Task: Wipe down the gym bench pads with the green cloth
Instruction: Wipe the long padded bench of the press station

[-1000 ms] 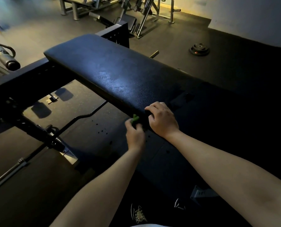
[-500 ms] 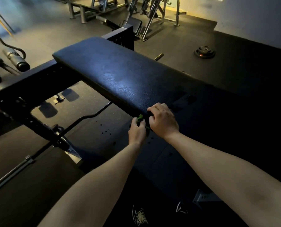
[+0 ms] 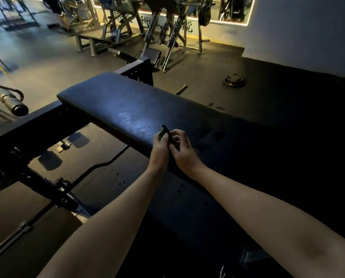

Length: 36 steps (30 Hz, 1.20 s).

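Head view: fingers (image 3: 180, 135) of left hand (image 3: 159, 151), right hand (image 3: 185, 155) pinch half-hidden green cloth (image 3: 162, 134).

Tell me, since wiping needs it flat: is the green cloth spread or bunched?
Bunched: only a small bit of the green cloth shows, gripped between the left hand and right hand.

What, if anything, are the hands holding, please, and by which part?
The green cloth, bunched up between the left hand and the right hand, each gripping one side; only its top end shows.
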Each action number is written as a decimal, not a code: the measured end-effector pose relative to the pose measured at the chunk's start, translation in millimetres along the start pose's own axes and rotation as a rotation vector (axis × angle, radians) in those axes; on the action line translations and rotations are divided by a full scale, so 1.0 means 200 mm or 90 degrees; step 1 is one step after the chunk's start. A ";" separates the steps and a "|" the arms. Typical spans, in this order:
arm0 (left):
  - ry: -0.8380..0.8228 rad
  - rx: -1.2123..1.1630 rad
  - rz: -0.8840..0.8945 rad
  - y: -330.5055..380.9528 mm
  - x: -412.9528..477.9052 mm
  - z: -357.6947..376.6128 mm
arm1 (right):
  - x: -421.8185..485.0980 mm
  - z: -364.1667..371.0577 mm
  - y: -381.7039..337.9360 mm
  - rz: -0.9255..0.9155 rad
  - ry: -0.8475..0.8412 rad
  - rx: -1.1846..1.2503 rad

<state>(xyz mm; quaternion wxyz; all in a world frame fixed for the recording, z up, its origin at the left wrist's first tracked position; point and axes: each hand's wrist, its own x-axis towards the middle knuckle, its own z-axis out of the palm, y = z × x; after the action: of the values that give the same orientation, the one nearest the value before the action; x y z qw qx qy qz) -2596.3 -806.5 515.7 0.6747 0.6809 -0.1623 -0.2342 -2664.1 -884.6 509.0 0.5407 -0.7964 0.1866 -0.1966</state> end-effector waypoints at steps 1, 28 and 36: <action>-0.039 -0.009 0.003 0.03 0.00 0.01 | 0.00 -0.01 -0.01 -0.013 0.021 -0.004; -0.163 0.794 0.023 -0.10 0.75 0.36 | 0.79 -0.85 0.46 0.074 0.015 -0.567; -0.106 0.818 0.029 -0.13 0.73 0.39 | 0.90 -0.68 0.40 0.092 0.040 -0.517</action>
<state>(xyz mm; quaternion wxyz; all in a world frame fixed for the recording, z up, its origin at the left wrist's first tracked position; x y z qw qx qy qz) -2518.3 -950.6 475.8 0.1230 0.9250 -0.3359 -0.1280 -2587.0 -1111.2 500.2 0.1891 -0.9235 0.3206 -0.0926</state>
